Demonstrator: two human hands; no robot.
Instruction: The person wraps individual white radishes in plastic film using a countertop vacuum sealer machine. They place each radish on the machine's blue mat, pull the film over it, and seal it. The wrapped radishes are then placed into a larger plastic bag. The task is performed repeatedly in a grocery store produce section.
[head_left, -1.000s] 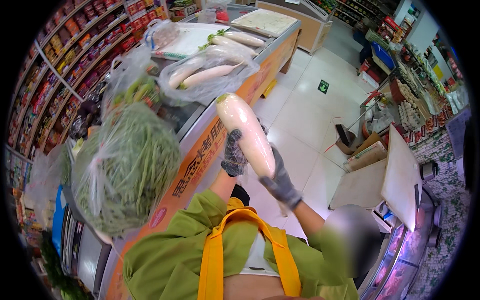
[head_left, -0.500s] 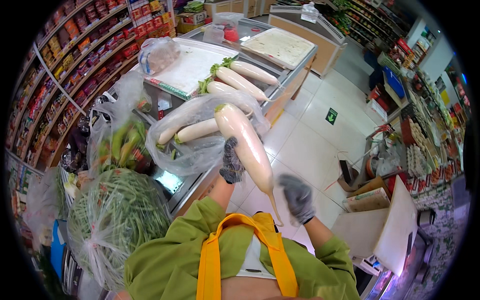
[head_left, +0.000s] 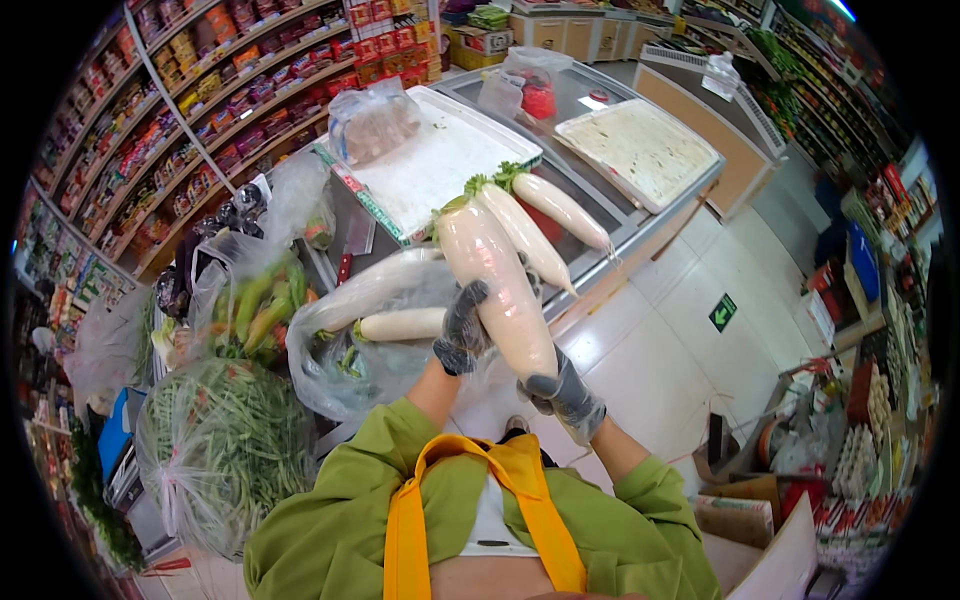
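Note:
A large white daikon radish [head_left: 495,275] is held in front of me, its leafy top pointing away. My left hand [head_left: 462,330], in a dark grey glove, is wrapped round its left side at mid-length. The gloved right hand [head_left: 565,395] grips the tapered lower end, and the thin root tip is hidden there. Left of the left hand lies a clear plastic bag [head_left: 345,385] with daikons in it, one of them a smaller daikon [head_left: 405,325]. Beyond the held one, two more daikons [head_left: 525,240] [head_left: 565,210] with short green tops lie side by side on the counter.
A knife [head_left: 360,236] with a red handle lies near the white tray [head_left: 445,150]. Bagged green beans [head_left: 225,430] and bagged green peppers [head_left: 250,310] stand at my left. A second tray [head_left: 640,150] is farther right. Cardboard boxes [head_left: 740,515] sit at lower right.
My right hand has come in from the right and closed on the daikon's narrow end. The view has shifted, so the counter sits farther right in it.

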